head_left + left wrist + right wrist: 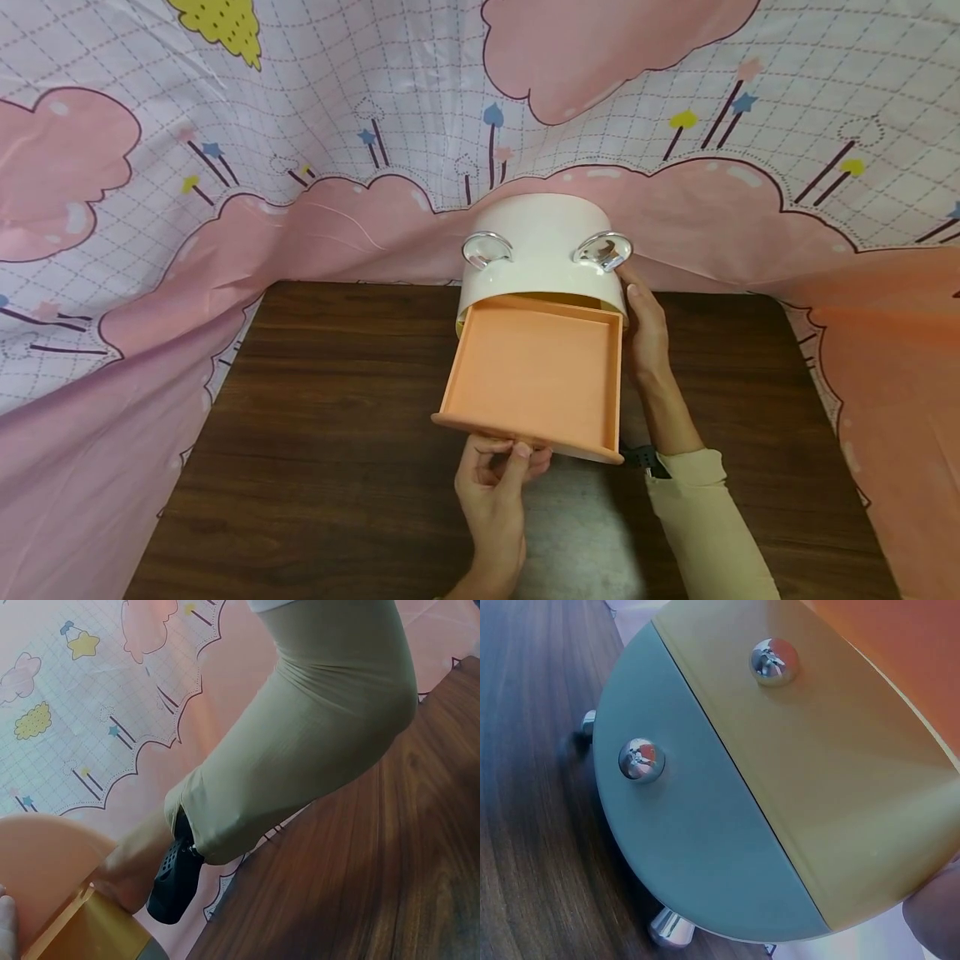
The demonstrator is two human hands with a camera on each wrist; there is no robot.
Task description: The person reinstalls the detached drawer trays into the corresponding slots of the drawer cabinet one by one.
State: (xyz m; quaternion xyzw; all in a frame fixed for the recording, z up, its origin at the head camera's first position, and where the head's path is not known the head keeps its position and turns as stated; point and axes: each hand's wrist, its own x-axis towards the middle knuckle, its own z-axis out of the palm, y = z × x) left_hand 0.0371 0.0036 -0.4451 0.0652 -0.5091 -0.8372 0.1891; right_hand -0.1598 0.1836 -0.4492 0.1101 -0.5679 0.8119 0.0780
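A white rounded drawer box point(536, 225) with two shiny metal rings on top stands at the back of the table. Its orange drawer point(536, 358) is pulled out towards me, with a bare bottom. My left hand point(491, 492) pinches the middle of that drawer's front, thumb on top; its knob is hidden. Against the box's right side rests my right hand point(648, 333), fingers reaching up beside the right ring. In the right wrist view, a yellow drawer front point(780, 750) and a grey-blue drawer front point(690, 817) below it are closed, each with a silver knob.
The dark wooden table point(337, 442) spreads out on both sides of the box. A patterned pink and white cloth point(360, 225) hangs behind and around it. Short metal feet point(672, 928) hold the box off the tabletop.
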